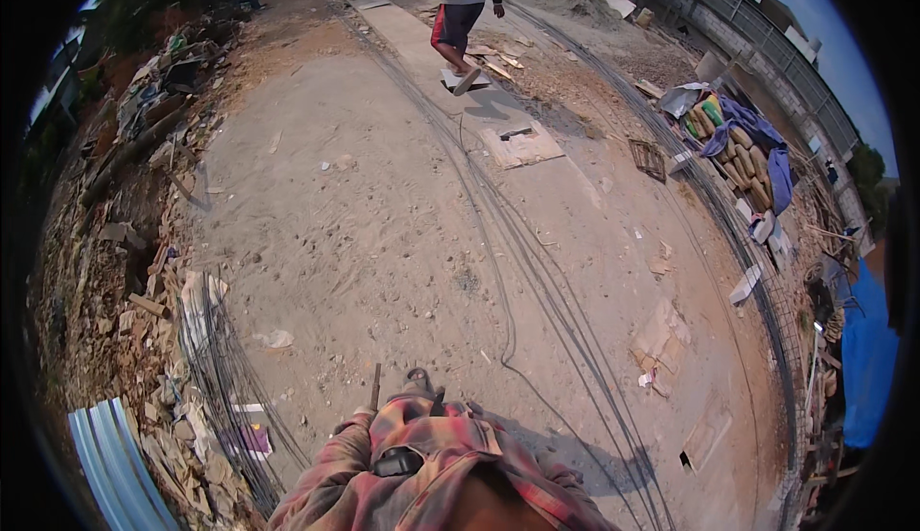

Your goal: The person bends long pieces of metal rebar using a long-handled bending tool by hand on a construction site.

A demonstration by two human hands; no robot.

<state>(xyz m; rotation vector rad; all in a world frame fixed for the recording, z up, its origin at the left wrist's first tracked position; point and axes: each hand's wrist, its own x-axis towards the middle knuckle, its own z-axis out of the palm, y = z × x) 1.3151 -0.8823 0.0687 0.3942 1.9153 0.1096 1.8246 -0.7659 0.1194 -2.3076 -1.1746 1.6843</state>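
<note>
My left hand is low in the view, at the end of a red-and-grey plaid sleeve. A thin brown rod juts forward from it, and the hand appears closed around the rod's near end. Its fingers are too small to make out. My right hand is out of sight; only the right plaid sleeve shows beside my body. Ahead of my body, one sandalled foot rests on the sandy ground.
Long dark steel bars run along the ground to my right. A bundle of thin rods and rubble lie left, near corrugated sheets. Ahead, a person walks by a board with a hole. Filled sacks lie right.
</note>
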